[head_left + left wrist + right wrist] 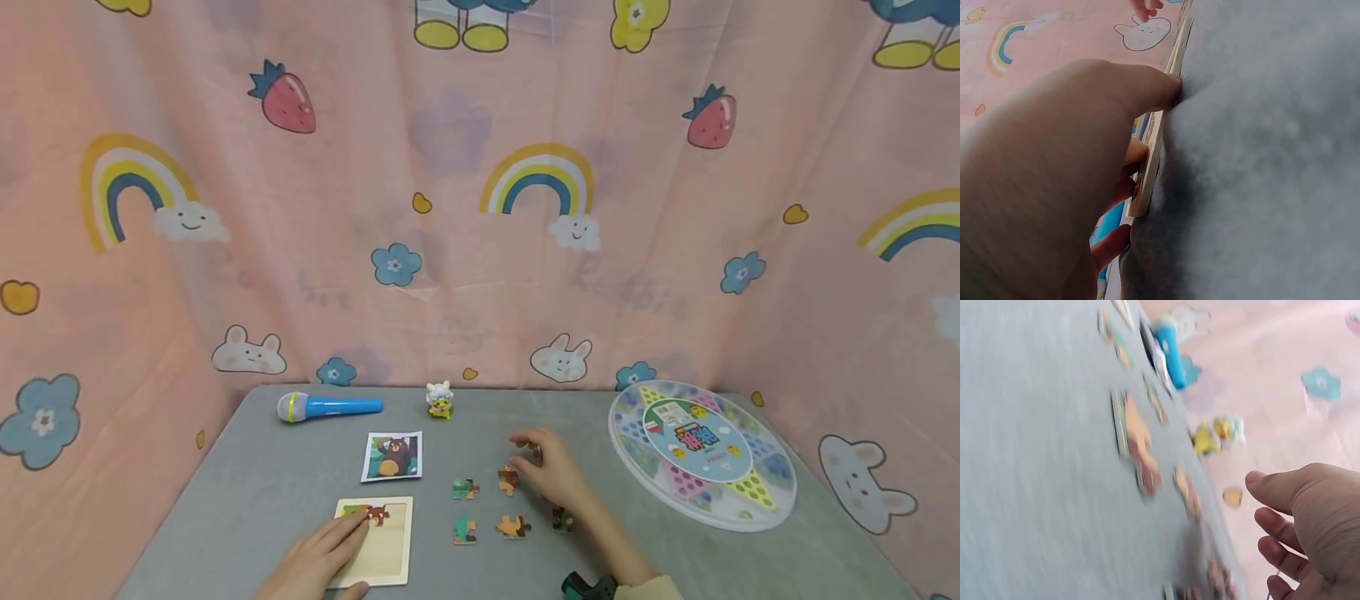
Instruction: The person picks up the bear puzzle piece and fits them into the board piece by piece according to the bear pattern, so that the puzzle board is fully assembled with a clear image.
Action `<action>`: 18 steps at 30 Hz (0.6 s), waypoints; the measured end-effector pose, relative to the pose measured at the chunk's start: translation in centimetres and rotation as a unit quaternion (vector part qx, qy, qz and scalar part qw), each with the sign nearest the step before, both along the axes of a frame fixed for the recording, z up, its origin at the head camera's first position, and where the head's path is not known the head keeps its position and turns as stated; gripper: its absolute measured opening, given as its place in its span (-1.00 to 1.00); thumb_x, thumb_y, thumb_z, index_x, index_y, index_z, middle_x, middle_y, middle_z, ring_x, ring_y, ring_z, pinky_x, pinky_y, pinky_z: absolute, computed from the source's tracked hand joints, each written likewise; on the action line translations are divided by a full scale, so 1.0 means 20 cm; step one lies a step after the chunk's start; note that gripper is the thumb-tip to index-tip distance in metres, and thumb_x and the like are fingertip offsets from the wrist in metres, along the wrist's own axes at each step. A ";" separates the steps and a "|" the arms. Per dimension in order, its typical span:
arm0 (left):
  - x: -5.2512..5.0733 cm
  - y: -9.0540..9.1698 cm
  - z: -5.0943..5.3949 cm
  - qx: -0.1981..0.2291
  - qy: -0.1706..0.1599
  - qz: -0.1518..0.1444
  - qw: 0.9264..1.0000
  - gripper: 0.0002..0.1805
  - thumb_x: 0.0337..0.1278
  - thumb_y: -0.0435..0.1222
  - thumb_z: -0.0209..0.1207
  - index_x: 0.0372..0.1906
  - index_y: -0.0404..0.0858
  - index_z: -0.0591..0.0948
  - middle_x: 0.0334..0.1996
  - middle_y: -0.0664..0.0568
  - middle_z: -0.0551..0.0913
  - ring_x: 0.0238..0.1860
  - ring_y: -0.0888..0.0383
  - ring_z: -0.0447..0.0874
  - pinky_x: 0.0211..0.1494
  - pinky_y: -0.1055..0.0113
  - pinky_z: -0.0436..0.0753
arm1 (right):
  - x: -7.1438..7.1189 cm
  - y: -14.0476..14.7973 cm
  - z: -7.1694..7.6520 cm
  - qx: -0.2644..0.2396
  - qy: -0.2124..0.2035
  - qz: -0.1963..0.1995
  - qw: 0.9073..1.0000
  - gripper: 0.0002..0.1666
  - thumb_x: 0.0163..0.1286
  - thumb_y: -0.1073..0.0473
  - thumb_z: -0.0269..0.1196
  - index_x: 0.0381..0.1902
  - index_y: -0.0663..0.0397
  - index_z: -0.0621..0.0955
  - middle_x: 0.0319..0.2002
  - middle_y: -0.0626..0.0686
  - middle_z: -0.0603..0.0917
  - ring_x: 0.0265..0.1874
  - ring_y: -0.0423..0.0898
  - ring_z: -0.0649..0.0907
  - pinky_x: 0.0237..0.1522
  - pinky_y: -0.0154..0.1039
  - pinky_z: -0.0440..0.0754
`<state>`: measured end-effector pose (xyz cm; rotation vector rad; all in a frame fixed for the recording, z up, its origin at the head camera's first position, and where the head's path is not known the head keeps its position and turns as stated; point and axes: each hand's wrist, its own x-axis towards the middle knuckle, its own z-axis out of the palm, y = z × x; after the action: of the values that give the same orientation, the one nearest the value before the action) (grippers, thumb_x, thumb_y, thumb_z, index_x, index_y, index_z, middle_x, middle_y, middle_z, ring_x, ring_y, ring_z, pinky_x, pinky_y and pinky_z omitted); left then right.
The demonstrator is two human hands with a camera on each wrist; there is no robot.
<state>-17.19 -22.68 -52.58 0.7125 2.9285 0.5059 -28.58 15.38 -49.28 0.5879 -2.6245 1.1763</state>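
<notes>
My left hand [318, 554] rests on the left side of a wooden puzzle tray [393, 558], fingers nearly straight; in the left wrist view the thumb of this hand [1072, 144] touches the tray's edge [1155, 134]. Joined brown and green pieces [378, 515] lie at the tray's top, partly under the fingertips. Over the loose pieces, my right hand [558, 479] hovers with loosely bent fingers, near a brown piece [507, 480]. The right wrist view shows that hand [1325, 525] with nothing between thumb and fingers. Another piece [512, 527] lies nearer me.
Puzzle pieces [465, 489] also lie right of the tray, one [562, 520] beside my right forearm. Behind the tray is a bear picture card [393, 457]. Farther back are a blue toy microphone [337, 406] and a small figurine [439, 401]. A round game board [701, 454] stands at right.
</notes>
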 end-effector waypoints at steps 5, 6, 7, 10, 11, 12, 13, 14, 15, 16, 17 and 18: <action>-0.01 -0.01 -0.01 -0.004 -0.003 -0.006 1.000 -0.07 0.39 0.32 0.16 0.49 -0.35 0.50 0.47 -0.16 0.49 0.36 -0.22 0.50 0.15 -0.31 0.63 | -0.06 0.12 -0.05 -0.026 -0.020 -0.032 0.999 -0.70 0.38 0.36 0.45 0.06 0.28 0.74 -0.06 0.13 0.74 -0.13 -0.01 0.65 -0.07 -0.14 0.67; -0.01 -0.01 -0.01 -0.004 -0.004 -0.006 1.000 -0.07 0.39 0.32 0.15 0.49 -0.35 0.50 0.47 -0.16 0.49 0.36 -0.22 0.50 0.15 -0.31 0.63 | -0.07 0.14 -0.06 -0.032 -0.019 -0.037 0.999 -0.70 0.38 0.37 0.44 0.06 0.29 0.74 -0.05 0.14 0.74 -0.12 0.02 0.66 -0.05 -0.11 0.68; -0.01 -0.01 -0.01 -0.004 -0.005 -0.006 1.000 -0.07 0.39 0.33 0.15 0.49 -0.35 0.50 0.47 -0.16 0.49 0.36 -0.22 0.50 0.15 -0.31 0.63 | -0.07 0.16 -0.06 -0.033 -0.014 -0.041 0.999 -0.70 0.38 0.38 0.44 0.06 0.30 0.74 -0.04 0.16 0.75 -0.10 0.05 0.67 -0.03 -0.07 0.69; -0.01 -0.01 -0.01 -0.003 -0.003 -0.006 1.000 -0.08 0.39 0.32 0.15 0.48 -0.35 0.51 0.46 -0.17 0.50 0.36 -0.24 0.50 0.15 -0.32 0.63 | -0.09 0.22 -0.08 -0.031 -0.003 -0.057 0.998 -0.70 0.37 0.39 0.43 0.06 0.31 0.74 -0.01 0.19 0.76 -0.04 0.13 0.70 0.07 0.07 0.69; -0.01 -0.01 -0.01 -0.003 -0.002 -0.006 1.000 -0.08 0.39 0.32 0.15 0.48 -0.35 0.51 0.46 -0.17 0.50 0.36 -0.24 0.50 0.15 -0.32 0.63 | -0.09 0.23 -0.08 -0.028 -0.002 -0.063 0.998 -0.70 0.38 0.39 0.43 0.06 0.32 0.74 0.00 0.21 0.76 -0.01 0.16 0.70 0.09 0.10 0.69; -0.01 -0.01 -0.01 -0.002 -0.002 -0.005 1.000 -0.08 0.39 0.32 0.15 0.47 -0.35 0.52 0.45 -0.17 0.51 0.37 -0.25 0.50 0.15 -0.32 0.63 | -0.09 0.25 -0.09 -0.023 0.000 -0.066 0.998 -0.69 0.38 0.39 0.42 0.06 0.32 0.73 0.00 0.22 0.76 0.00 0.18 0.70 0.11 0.14 0.68; -0.01 -0.01 -0.01 -0.001 -0.001 -0.005 1.000 -0.09 0.39 0.32 0.15 0.47 -0.35 0.52 0.45 -0.17 0.51 0.36 -0.25 0.50 0.14 -0.33 0.63 | -0.10 0.26 -0.09 -0.017 0.000 -0.069 0.997 -0.70 0.38 0.39 0.42 0.06 0.32 0.73 0.01 0.22 0.76 0.01 0.18 0.71 0.13 0.16 0.68; -0.01 -0.01 -0.01 -0.002 -0.001 -0.005 1.000 -0.09 0.40 0.32 0.15 0.47 -0.35 0.52 0.45 -0.17 0.51 0.36 -0.25 0.50 0.14 -0.33 0.63 | -0.10 0.26 -0.10 -0.010 0.000 -0.073 0.997 -0.69 0.38 0.39 0.42 0.07 0.31 0.73 0.01 0.22 0.76 0.02 0.19 0.71 0.15 0.17 0.67; -0.01 -0.01 -0.01 -0.002 -0.002 -0.005 1.000 -0.09 0.40 0.32 0.15 0.47 -0.35 0.52 0.45 -0.17 0.51 0.36 -0.25 0.50 0.14 -0.32 0.63 | -0.10 0.27 -0.10 -0.004 0.001 -0.074 0.997 -0.69 0.38 0.39 0.42 0.06 0.32 0.74 0.00 0.21 0.77 0.02 0.19 0.72 0.16 0.18 0.67; -0.01 -0.01 -0.01 -0.004 -0.004 -0.004 1.000 -0.09 0.40 0.32 0.14 0.47 -0.35 0.52 0.45 -0.17 0.51 0.36 -0.25 0.50 0.14 -0.32 0.63 | -0.10 0.28 -0.11 0.004 0.001 -0.075 0.997 -0.69 0.38 0.39 0.42 0.07 0.31 0.74 0.00 0.21 0.76 0.03 0.18 0.72 0.16 0.18 0.67; -0.01 -0.01 -0.01 -0.004 -0.006 -0.003 1.000 -0.08 0.40 0.33 0.14 0.47 -0.35 0.52 0.46 -0.17 0.50 0.37 -0.25 0.50 0.14 -0.32 0.63 | -0.10 0.28 -0.11 0.010 0.003 -0.073 0.997 -0.69 0.37 0.39 0.42 0.06 0.32 0.74 0.00 0.20 0.76 0.02 0.18 0.72 0.16 0.18 0.67; -0.01 -0.01 -0.01 -0.006 -0.008 -0.002 1.000 -0.08 0.40 0.33 0.13 0.48 -0.34 0.51 0.46 -0.17 0.50 0.37 -0.25 0.50 0.15 -0.32 0.63 | -0.10 0.28 -0.12 0.018 0.006 -0.072 0.997 -0.69 0.37 0.39 0.42 0.06 0.31 0.74 -0.01 0.19 0.76 0.01 0.18 0.72 0.15 0.18 0.67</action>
<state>-17.47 -22.89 -52.78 0.7106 2.9117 0.4912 -30.56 21.00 -51.59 0.4040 -2.6324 1.0815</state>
